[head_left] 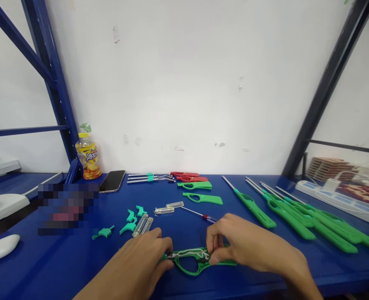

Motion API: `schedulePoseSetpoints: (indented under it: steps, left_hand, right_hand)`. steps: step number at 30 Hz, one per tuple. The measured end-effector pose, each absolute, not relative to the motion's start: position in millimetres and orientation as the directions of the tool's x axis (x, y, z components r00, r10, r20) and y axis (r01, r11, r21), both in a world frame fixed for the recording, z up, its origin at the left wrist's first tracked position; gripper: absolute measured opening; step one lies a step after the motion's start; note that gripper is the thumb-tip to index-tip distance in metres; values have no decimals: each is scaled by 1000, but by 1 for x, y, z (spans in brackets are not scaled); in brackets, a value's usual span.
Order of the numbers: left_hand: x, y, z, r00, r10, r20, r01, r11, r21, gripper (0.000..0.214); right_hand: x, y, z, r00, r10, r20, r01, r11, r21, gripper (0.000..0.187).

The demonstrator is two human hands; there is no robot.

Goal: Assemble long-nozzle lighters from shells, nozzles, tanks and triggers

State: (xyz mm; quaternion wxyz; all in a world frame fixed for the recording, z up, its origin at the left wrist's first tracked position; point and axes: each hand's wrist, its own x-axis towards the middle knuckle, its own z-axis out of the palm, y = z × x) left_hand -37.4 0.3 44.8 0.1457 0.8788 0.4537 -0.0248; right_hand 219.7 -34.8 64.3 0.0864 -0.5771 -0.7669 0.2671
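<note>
Near the table's front edge lies an open green lighter shell (190, 273) with a trigger loop. My left hand (149, 258) is closed on its front end, thumb and fingers around a dark metal part there. White wires (187, 252) run along the inside of the shell. My right hand (231, 241) pinches at a small black part (204, 259) inside the shell, beside the wires; its fingertips partly hide it. Clear tanks (146, 226) and teal triggers (128, 227) lie beyond my left hand. A screwdriver (207, 217) points away from my right hand.
Several assembled green lighters (254, 210) lie at right, near a power strip (343, 204). Green shells (207, 199), red shells (187, 174) and metal rods (140, 179) are at the back. A phone (112, 182) and a bottle (89, 160) stay at back left.
</note>
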Motion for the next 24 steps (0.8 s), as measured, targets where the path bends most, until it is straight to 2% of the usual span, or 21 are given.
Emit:
schedulePoseSetpoints:
  steps: [9,10,12,13,15,17,20,24]
  left_hand:
    - [-40,5,42,547,802,-239,835,-501,227,25]
    - [-44,4,38,555,807,-201,827,-510,237,27]
    - [-50,4,31,601,799,-35,767,-564,307,30]
    - [-51,5,29,621,784,-19,746,-583,323,27]
    - [-50,9,29,599,800,-41,783,-574,237,17]
    - [-44,18,35,576,817,-20,812,-570,125,28]
    - [-41,34,43,526,850,28,848,-526,61,45]
    - [-55,50,46,454,890,45,890,-455,15,56]
  right_hand:
    - [219,-35,63,-323,928,-187,838,189,-512,8]
    - [219,-35,63,-324,927,-189,837,188,-513,7]
    - [219,-35,63,-327,926,-188,838,192,-511,7]
    - [219,-35,63,-327,927,-187,838,193,-511,7]
    - [219,-35,63,-326,927,-185,837,192,-513,7]
    - [219,-35,62,-324,927,-189,837,188,-515,7]
    - [219,-34,62,-316,928,-198,841,177,-512,8]
    - [218,-34,62,-308,930,-203,845,169,-507,8]
